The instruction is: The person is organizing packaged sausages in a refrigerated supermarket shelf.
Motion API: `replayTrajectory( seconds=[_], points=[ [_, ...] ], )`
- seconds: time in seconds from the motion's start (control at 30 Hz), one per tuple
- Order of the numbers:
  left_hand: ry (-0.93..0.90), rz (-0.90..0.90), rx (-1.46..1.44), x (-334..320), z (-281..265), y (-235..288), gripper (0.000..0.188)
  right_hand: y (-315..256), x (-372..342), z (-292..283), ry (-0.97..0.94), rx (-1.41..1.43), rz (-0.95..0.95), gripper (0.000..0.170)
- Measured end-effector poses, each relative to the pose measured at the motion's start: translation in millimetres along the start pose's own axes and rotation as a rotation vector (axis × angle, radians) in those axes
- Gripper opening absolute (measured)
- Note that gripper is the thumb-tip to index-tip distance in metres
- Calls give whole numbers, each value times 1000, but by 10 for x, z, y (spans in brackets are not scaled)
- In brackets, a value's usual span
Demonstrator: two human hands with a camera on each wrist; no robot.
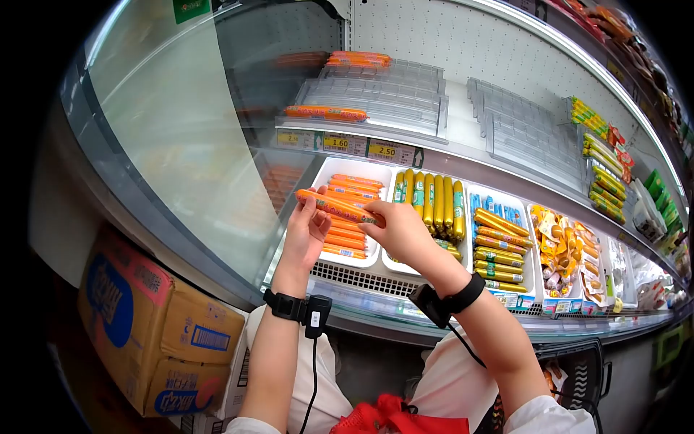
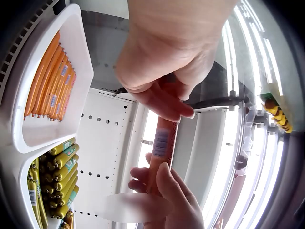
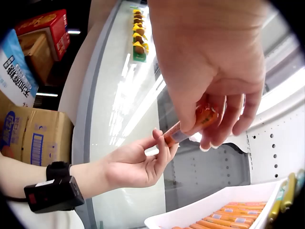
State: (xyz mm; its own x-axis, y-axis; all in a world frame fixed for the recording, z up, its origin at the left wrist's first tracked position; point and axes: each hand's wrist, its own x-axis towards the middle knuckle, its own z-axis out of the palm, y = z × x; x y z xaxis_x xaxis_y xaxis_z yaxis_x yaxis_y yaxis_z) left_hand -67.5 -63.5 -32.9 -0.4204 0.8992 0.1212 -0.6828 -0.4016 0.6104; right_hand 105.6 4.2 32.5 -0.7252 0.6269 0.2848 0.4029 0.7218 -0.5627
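Note:
Between my two hands an orange-wrapped sausage (image 1: pixel 338 207) is held up over a white tray (image 1: pixel 375 253) of similar orange sausages. My left hand (image 1: pixel 306 233) pinches its left end between thumb and fingers. At the other end, the thumb and fingers of my right hand (image 1: pixel 400 230) grip it. A printed barcode label shows on the wrapper in the left wrist view, where the sausage (image 2: pixel 163 143) runs from one hand to the other. In the right wrist view the right hand (image 3: pixel 214 95) covers part of the sausage.
Right of the orange tray, more trays hold gold-wrapped sausages (image 1: pixel 438 202) and small yellow packets (image 1: pixel 557 249). A shelf above carries clear plastic dividers (image 1: pixel 376 101) and a loose orange sausage (image 1: pixel 327 113). Cardboard boxes (image 1: pixel 159 325) stand at left, beside the glass side panel (image 1: pixel 166 123).

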Motion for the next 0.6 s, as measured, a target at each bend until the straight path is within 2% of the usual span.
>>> replayTrajectory(
  seconds=[0.1, 0.17, 0.23, 0.3, 0.4, 0.43, 0.5, 0.6],
  points=[
    [0, 97, 71, -44, 152, 74, 32, -232, 48, -133, 191, -309, -123, 23],
    [25, 78, 61, -19, 134, 81, 38, -372, 166, -283, 360, -307, -215, 20],
    [23, 21, 73, 11, 108, 101, 41, -521, 392, -456, 447, -287, -209, 15],
    [49, 27, 81, 40, 91, 87, 39, -597, 702, -607, 437, -310, -166, 18],
    [219, 9, 71, 102, 40, 78, 36, -617, 1099, -687, 362, -390, -141, 20],
    [205, 12, 62, 129, 33, 89, 36, -599, 1228, -694, 370, -405, -145, 20],
    [239, 24, 30, 154, 38, 120, 35, -506, 1451, -643, 253, -538, -130, 24],
    [266, 19, -28, 202, 68, 165, 30, -323, 1720, -555, 223, -598, -123, 22]
  ],
)
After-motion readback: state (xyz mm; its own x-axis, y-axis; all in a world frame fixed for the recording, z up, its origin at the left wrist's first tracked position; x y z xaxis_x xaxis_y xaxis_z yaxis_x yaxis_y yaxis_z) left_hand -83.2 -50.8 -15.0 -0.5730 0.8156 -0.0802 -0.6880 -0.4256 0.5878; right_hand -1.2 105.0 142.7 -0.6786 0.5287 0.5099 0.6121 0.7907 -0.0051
